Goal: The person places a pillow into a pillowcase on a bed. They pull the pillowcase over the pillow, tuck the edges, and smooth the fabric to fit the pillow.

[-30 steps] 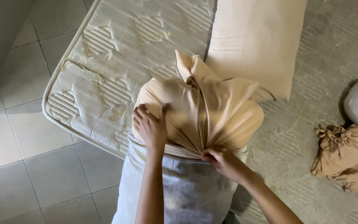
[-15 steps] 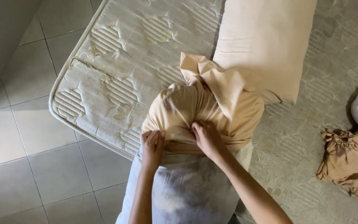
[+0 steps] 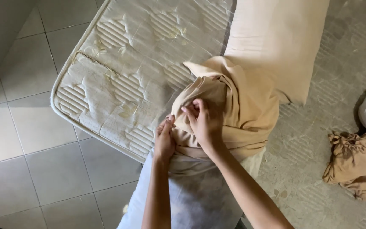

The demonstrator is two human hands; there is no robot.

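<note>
Your left hand (image 3: 165,142) clamps the lower edge of the bunched beige cotton pillowcase (image 3: 242,108) over the pale grey pillow (image 3: 191,195); your right hand (image 3: 204,121) pinches its folds shut just above. Beyond the pillowcase lie the bare quilted mattress (image 3: 132,72) and a covered beige pillow (image 3: 276,42)

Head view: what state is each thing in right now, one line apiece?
Beige pillowcase: bunched, pulled partway over the pillow's top end.
Grey pillow: mostly uncovered.
Left hand: pressed against the pillowcase's lower edge.
Right hand: fingers pinching a fold.
Covered pillow: lying flat on the mattress.
Mattress: bare, no sheet.
Loose beige cloth: crumpled.
</note>
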